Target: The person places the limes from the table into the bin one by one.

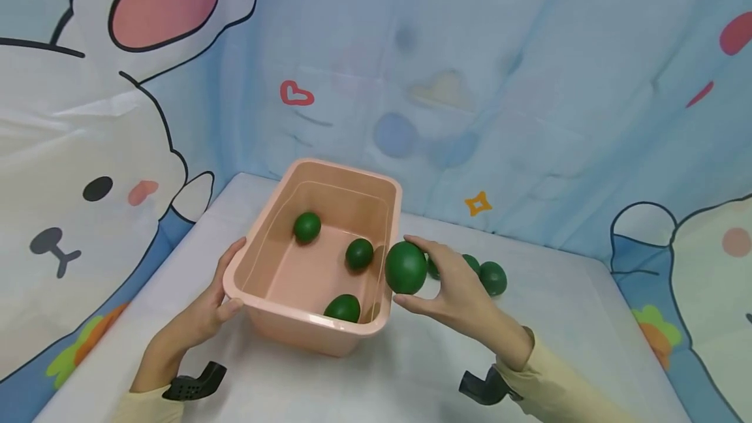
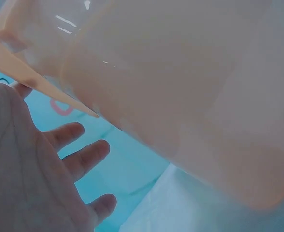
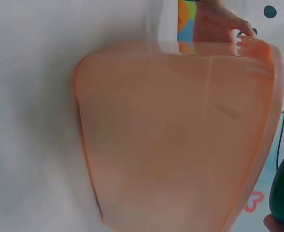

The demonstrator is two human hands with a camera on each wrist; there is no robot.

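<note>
We hold a green ball point(image 1: 405, 267) pinched between thumb and fingers of our right hand point(image 1: 464, 292), just beside the pink tub's point(image 1: 282, 302) right rim. Our left hand point(image 1: 202, 312) grips the tub's left rim, likely steadying it near the tabletop's point(image 1: 558, 318) left edge. Three balls lie inside.

Head cam: high, looks fwd/down. Both wrist cams: very close, share pink bin point(image 1: 329, 338) wall.

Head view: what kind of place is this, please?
Probably a staged indoor tabletop set, not a lived-in room: a white table, a cartoon rabbit backdrop on the walls, and a pink tub with green balls.
</note>
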